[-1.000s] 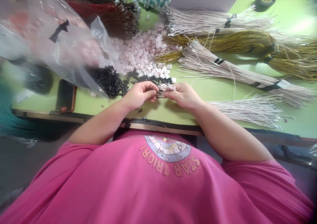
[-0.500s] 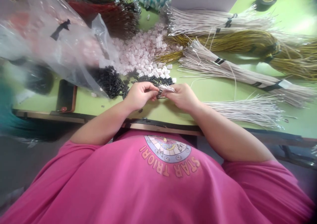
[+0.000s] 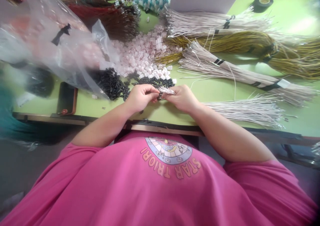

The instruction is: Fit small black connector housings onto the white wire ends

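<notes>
My right hand (image 3: 182, 98) is closed round a bunch of white wires (image 3: 167, 90), their metal-tipped ends sticking out toward the left. The wires' tails (image 3: 246, 110) lie on the table beyond my right wrist. With thumb and forefinger pinched, my left hand (image 3: 142, 97) meets the wire ends; whatever is between those fingertips is too small to make out. Just behind both hands lie small black connector pieces (image 3: 155, 82), with a larger heap of them (image 3: 112, 83) to the left. White connector housings (image 3: 142, 58) are piled farther back.
A clear plastic bag (image 3: 72, 49) covers the left side, near a dark phone (image 3: 67, 98). Bundles of white wires (image 3: 225, 66) and yellow wires (image 3: 237, 42) stretch across the right. Black tape (image 3: 262, 3) lies at the back right. The table edge (image 3: 165, 128) runs close to my body.
The view has shifted slightly. Both hands stay together at the wire ends, with only tiny finger movement; nothing is visibly picked up or let go.
</notes>
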A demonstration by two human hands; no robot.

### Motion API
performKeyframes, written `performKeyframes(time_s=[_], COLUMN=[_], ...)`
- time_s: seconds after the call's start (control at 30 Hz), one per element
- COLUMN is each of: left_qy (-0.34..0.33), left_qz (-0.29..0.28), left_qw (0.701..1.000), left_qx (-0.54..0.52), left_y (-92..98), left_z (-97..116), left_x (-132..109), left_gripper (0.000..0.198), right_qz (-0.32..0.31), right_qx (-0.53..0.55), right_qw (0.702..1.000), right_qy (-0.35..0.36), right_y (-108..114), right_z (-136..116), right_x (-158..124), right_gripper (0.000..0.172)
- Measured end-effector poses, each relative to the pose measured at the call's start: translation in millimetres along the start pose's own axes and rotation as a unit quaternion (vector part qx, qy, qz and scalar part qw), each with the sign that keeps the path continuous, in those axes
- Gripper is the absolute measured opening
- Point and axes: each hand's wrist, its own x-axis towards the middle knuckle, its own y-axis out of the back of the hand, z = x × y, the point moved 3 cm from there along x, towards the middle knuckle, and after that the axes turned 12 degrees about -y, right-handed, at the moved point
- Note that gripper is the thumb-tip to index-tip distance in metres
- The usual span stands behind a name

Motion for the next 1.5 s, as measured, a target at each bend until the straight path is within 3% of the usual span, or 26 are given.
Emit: performKeyframes(time_s=[0.27,0.43,0.53,0.6,0.73,0.83,1.0,1.1,1.3,1.5], left_qy=[0.013,-0.029,-0.043,-0.037,0.004,0.049,0.106,0.126,0.075,0.120], left_qz=[-0.069,-0.119,-0.151,-0.137,-0.112,-0.118,-0.078,-0.086,-0.076,-0.067], left_qw=[0.997,0.971,0.952,0.961,0.990,0.992,0.983,0.977,0.982,0.968], left_qx=[0.022,0.206,0.264,0.238,0.088,-0.013,-0.131,-0.147,-0.154,-0.210], left_y=[0.5,19.5,26.3,28.3,26.1,20.8,11.6,5.2,3.4,0.0], left_z=[-5,8,11,11,7,3,0,-1,-7,-9], left_x=[1,3,3,2,0,0,2,2,6,6], left_gripper=[0.018,0.022,0.027,0.032,0.040,0.037,0.023,0.022,0.013,0.016], right_qz=[-0.008,0.055,0.038,0.011,-0.002,0.017,0.019,0.015,0.018,0.021], right_qx=[-0.030,-0.050,-0.056,-0.047,-0.013,-0.036,-0.041,-0.026,-0.013,-0.033], right_qw=[1.000,0.996,0.997,0.999,1.000,0.999,0.999,0.999,0.999,0.999], right_qy=[0.005,0.057,0.036,0.007,-0.028,-0.023,-0.026,-0.033,-0.033,-0.010], right_y=[-2,5,7,7,6,6,7,8,8,6], right_z=[0,0,1,2,3,3,2,2,1,1], right_x=[-1,-2,-2,-3,-4,-4,-3,-3,-5,-4], right_gripper=[0.026,0.025,0.024,0.024,0.025,0.020,0.012,0.013,0.019,0.023])
